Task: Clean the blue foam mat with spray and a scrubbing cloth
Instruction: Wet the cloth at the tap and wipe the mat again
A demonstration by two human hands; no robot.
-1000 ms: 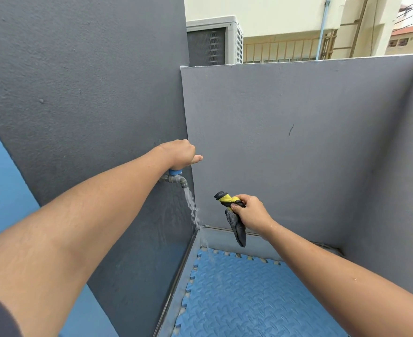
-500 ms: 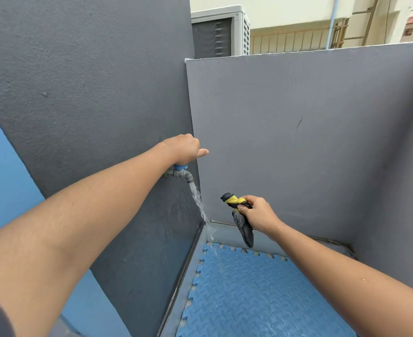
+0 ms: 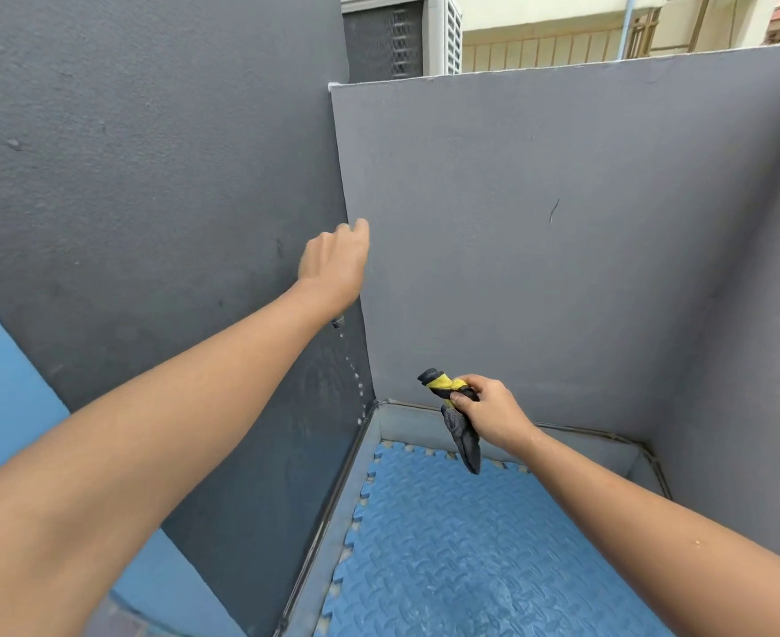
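Tap (image 3: 338, 321) only dripping — left hand (image 3: 333, 264) above it, fingers loose, grasping nothing. Right hand (image 3: 493, 413), beyond the tap, clenches the scrubbing cloth (image 3: 459, 422); I'd wring it over the blue foam mat (image 3: 470, 558) — then scrub.

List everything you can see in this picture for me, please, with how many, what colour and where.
foam mat: one, blue, on the floor of the walled corner, interlocking edges showing.
cloth: one, dark grey and yellow, hanging from the right hand above the mat's far edge.
tap: one, grey spout tip only, on the dark wall below the left hand; the rest is hidden.
water drops: a few, falling from the tap towards the corner.
walls: grey, dark at left, lighter ahead and right.
air-conditioner unit: one, white, behind the wall top.
building with railing: cream, background.
left hand: raised by the dark wall, empty.
right hand: closed on the cloth.
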